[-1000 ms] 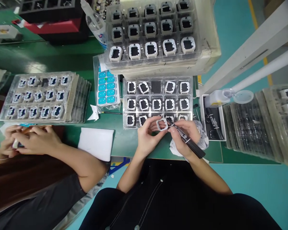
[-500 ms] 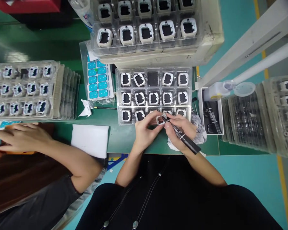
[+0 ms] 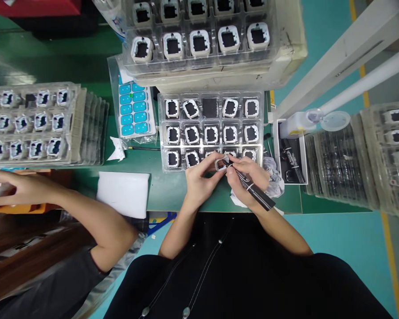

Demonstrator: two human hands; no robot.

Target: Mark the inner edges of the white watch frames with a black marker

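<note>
Between thumb and fingers, my left hand [image 3: 201, 179] grips a small white square frame [image 3: 220, 165] with rounded corners. My right hand [image 3: 249, 177] is closed around a black marker pen [image 3: 256, 192], its tip end at the frame and its back end angled down to the right. The fingertips of both hands meet near the frame and partly cover it. Just beyond the hands lies a clear plastic tray [image 3: 162, 133] with rows of similar white frames; one pocket in its back row shows only black. My hands hide part of its front row.
Behind stands a box with another tray of frames [image 3: 199, 66]. Stacked trays rise at left [image 3: 89, 128] and right [image 3: 339, 164]. A small box [image 3: 306, 175] holds another marker and supports a bottle [image 3: 295, 126]. Crumpled paper [image 3: 274, 179] lies by my right hand. A co-worker's arm [image 3: 96, 208] reaches in at left.
My hands keep nearly the same hold on the frame and marker. The whole view shifts slightly. At left, the co-worker's hand has moved left and changed its finger pose.
</note>
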